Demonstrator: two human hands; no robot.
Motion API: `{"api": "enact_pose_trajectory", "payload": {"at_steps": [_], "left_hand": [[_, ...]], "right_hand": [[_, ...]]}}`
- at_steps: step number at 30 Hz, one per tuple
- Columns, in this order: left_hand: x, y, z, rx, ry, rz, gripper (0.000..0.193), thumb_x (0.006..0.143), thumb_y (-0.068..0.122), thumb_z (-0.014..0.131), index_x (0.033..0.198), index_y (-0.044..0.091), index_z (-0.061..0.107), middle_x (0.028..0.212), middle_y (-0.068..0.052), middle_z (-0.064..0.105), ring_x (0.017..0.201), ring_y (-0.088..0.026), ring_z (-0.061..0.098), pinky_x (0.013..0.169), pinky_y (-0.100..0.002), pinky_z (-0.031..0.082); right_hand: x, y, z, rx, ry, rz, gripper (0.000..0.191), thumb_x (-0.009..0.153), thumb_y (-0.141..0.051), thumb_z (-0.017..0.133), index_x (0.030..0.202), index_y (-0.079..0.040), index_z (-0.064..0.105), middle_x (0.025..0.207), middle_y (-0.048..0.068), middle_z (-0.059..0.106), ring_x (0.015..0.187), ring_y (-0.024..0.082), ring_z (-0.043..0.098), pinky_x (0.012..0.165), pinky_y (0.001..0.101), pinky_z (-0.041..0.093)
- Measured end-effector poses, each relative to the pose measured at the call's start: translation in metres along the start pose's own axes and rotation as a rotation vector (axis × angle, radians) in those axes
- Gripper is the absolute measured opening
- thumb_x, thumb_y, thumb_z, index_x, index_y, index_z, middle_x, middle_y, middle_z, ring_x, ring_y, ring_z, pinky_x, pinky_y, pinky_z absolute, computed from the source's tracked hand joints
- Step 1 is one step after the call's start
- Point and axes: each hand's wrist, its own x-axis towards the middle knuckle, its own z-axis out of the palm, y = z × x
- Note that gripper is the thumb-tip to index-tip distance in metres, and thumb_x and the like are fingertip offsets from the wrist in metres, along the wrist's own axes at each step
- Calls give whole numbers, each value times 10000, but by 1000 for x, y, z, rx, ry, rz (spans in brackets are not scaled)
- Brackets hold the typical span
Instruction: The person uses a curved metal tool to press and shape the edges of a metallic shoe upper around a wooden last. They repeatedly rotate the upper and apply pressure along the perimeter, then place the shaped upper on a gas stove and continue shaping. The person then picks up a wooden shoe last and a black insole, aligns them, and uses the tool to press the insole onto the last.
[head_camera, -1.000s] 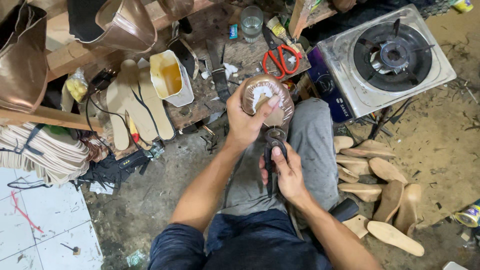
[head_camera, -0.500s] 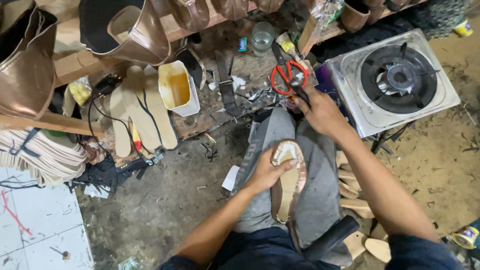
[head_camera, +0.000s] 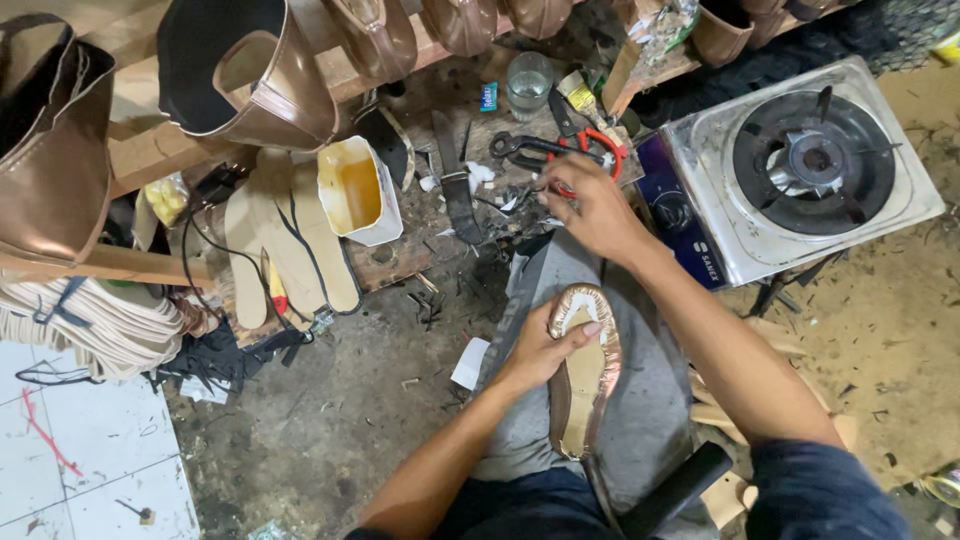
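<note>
Head view: my left hand (head_camera: 535, 355) clamps the bronze-edged tan shoe sole (head_camera: 585, 370) lengthwise on my lap. My right hand (head_camera: 590, 205), fingers curled, touches red-handled pliers (head_camera: 570, 150) at the surface's near edge, beyond the sole's toe.

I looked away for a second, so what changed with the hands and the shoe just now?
The right hand left the shoe on the lap and reached forward to the red-handled pliers on the bench. The shoe, held up with both hands before, now lies sole up on the lap. The left hand stayed on it. The stove and glue tub stayed put.
</note>
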Motion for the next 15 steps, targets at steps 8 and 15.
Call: {"api": "enact_pose_trajectory", "payload": {"at_steps": [8, 15], "left_hand": [[-8, 38, -19, -748, -89, -48, 514, 981, 301, 691, 1340, -37, 548, 1153, -212, 704, 1058, -320, 714, 971, -470, 587], [19, 100, 27, -823, -140, 161, 575, 1070, 438, 482, 1501, 60, 441, 1248, -179, 627, 1140, -321, 632, 988, -540, 539]], "right_hand": [[-179, -87, -31, 433, 173, 550, 467, 938, -196, 661, 1351, -9, 549, 1274, 131, 667, 1116, 256, 664, 977, 363, 540], [-256, -151, 46, 1936, 319, 432, 912, 876, -158, 779, 1594, 37, 251, 1526, 343, 437, 1249, 445, 552, 983, 541, 481]]}}
